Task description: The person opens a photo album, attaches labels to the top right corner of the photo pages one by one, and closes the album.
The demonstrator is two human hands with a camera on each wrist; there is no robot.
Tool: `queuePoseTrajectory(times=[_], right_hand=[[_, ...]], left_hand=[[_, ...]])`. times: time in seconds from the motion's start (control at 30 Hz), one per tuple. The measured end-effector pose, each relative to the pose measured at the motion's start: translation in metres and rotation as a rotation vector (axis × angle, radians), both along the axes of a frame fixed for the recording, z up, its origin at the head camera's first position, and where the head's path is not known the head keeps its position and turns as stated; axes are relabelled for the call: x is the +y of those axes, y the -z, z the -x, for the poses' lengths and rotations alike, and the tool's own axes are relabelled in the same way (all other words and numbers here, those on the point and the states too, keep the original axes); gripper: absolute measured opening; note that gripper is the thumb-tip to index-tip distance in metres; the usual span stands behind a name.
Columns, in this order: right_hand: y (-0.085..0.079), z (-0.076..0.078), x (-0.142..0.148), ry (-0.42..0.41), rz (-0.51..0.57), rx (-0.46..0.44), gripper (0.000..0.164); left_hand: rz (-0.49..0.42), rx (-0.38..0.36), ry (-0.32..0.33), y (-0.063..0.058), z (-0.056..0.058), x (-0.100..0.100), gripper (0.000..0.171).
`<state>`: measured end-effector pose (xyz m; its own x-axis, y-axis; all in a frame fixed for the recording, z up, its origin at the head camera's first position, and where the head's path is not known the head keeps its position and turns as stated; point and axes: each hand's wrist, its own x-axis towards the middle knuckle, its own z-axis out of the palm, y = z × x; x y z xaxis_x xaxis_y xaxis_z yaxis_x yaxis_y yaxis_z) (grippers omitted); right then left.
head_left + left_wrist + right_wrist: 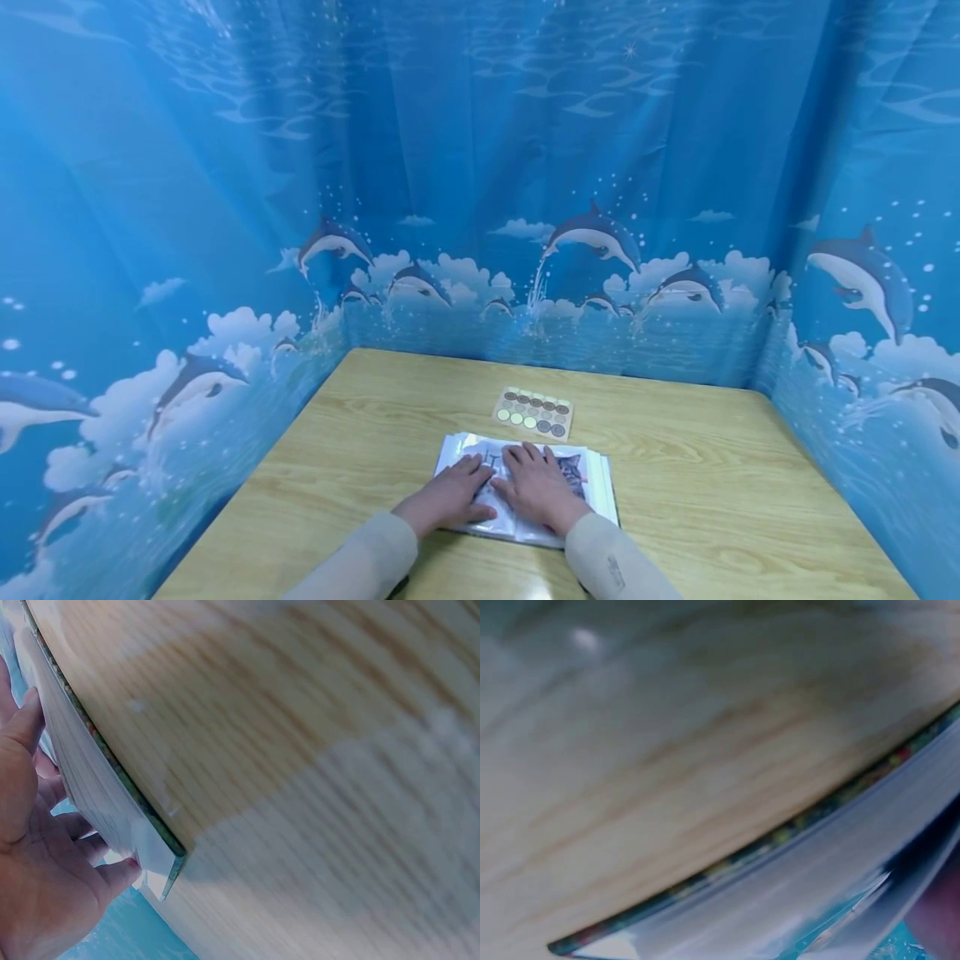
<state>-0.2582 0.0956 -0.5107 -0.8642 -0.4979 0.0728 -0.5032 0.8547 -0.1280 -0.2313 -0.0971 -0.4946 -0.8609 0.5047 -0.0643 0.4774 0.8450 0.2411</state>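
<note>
A thick open album [598, 479] with glossy, sleeve-like pages lies on the table, a striped cat picture [572, 473] showing on its right page. On the left page rests my left hand [448, 493], fingers spread and pointing toward the fold. My right hand [538, 487] lies palm down near the fold and over the right page, covering part of the picture. In the left wrist view, the fingers [118, 876] touch the page side of the album [94, 784]. The right wrist view shows its dark patterned cover edge [802, 821]; only a blurred bit of hand appears there.
Just beyond the album, a light board [532, 414] carries rows of round dark and pale green pieces. The wood-grain table [697, 475] extends on both sides. Blue dolphin-printed curtains [480, 167] hang along the back and sides.
</note>
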Motion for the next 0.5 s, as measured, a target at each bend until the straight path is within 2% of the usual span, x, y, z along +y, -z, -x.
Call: queuePoseTrajectory(times=[0.27,0.5], right_hand=[[-0.0039,-0.0002,-0.0017,0.003,-0.001,-0.018,0.067],[-0.0012,0.0065,-0.0015,-0.002,0.021,0.009,0.069]], left_hand=[[-0.004,0.000,-0.002,-0.0021,-0.0007,0.0001,0.072],[-0.011,0.012,0.006,-0.0045,-0.0029,0.0004,0.065]])
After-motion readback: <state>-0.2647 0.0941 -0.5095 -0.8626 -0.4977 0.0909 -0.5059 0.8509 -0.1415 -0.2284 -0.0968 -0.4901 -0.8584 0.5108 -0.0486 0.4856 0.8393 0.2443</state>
